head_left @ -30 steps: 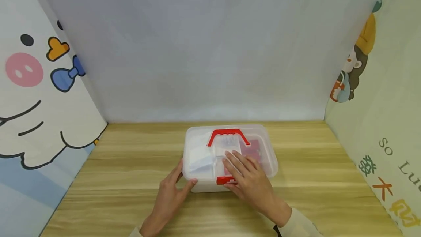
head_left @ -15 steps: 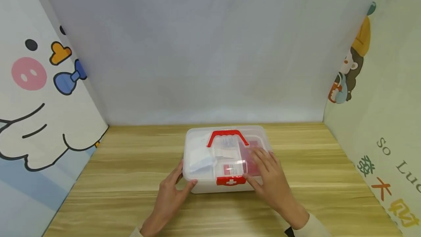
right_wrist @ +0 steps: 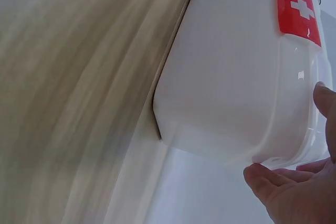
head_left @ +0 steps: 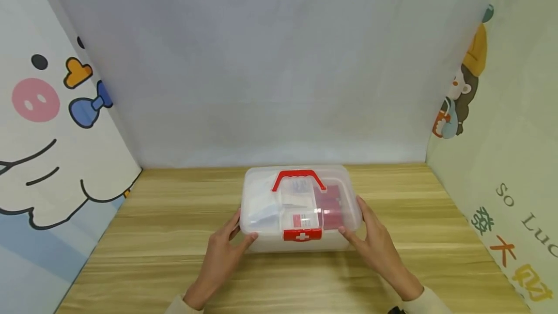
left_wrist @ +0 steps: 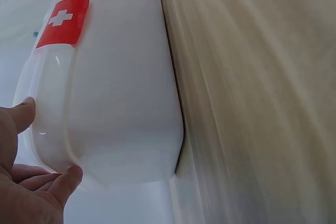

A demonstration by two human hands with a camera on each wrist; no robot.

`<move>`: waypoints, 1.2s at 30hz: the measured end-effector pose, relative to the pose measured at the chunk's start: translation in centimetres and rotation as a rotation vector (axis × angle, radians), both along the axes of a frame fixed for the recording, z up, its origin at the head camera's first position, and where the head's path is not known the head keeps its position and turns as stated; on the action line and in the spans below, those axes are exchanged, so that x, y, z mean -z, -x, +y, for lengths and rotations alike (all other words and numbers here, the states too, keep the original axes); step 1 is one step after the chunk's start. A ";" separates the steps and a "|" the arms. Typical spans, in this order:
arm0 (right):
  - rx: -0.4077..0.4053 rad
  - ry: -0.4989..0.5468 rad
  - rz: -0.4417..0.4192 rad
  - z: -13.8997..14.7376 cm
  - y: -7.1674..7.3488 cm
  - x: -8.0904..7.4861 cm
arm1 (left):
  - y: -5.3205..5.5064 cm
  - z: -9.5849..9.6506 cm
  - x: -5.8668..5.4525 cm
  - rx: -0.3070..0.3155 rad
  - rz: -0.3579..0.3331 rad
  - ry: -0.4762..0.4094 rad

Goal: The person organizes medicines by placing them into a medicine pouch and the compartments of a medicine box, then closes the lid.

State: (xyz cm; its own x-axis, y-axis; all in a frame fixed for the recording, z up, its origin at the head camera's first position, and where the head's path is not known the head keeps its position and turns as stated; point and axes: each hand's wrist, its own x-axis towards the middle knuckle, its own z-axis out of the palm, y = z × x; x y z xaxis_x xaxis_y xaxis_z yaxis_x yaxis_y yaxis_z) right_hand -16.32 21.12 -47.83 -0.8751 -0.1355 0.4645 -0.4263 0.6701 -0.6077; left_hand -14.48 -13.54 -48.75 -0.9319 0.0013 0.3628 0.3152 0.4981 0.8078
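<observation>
A first-aid box with a clear lid stands on the wooden table, closed. Its red latch bears a white cross and is pressed down at the front; the red handle lies on the lid. My left hand grips the box's left front corner, thumb on the lid's edge and fingers along the side. On the opposite corner my right hand holds in the same way. Through the lid show white packs and a dark red pack. In the left wrist view, fingertips press under the lid's rim.
The wood-grain table runs back to a pale grey cloth wall. A cartoon-printed panel stands on the left, and a light green printed panel on the right.
My right hand has moved from the lid above the latch to the box's right front corner. The left hand has kept its hold; the box now sits slightly further left in view.
</observation>
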 end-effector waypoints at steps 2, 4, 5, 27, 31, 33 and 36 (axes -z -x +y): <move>-0.013 0.012 -0.021 0.0 0.4 -0.1 | 0.4 0.0 -0.1 0.005 -0.006 0.002; -0.030 0.026 -0.036 0.0 0.8 -0.1 | 0.8 -0.1 -0.1 0.013 -0.006 0.000; -0.035 0.031 -0.042 0.0 1.0 -0.1 | 1.0 -0.1 -0.1 0.012 -0.012 0.003; 0.001 -0.084 0.245 -0.5 2.8 -2.0 | 2.2 1.3 -2.6 -0.028 0.167 0.138; -0.043 -0.158 0.409 -1.8 2.5 -3.5 | 2.1 2.4 -4.2 -0.012 0.454 0.392; -0.055 -0.227 0.456 -2.5 2.2 -4.1 | 1.9 2.9 -4.8 0.014 0.556 0.497; -0.061 -0.325 0.505 -3.4 1.5 -4.7 | 1.4 3.7 -5.5 0.053 0.610 0.621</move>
State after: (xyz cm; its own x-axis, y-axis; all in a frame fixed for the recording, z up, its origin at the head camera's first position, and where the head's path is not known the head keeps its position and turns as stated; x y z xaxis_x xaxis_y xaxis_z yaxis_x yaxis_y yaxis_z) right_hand -17.79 17.75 -43.12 -0.5436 -0.3834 0.7466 -0.6522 0.7529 -0.0882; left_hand -15.83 -9.89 -43.26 -0.5687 0.4019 0.7177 0.6391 0.7652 0.0778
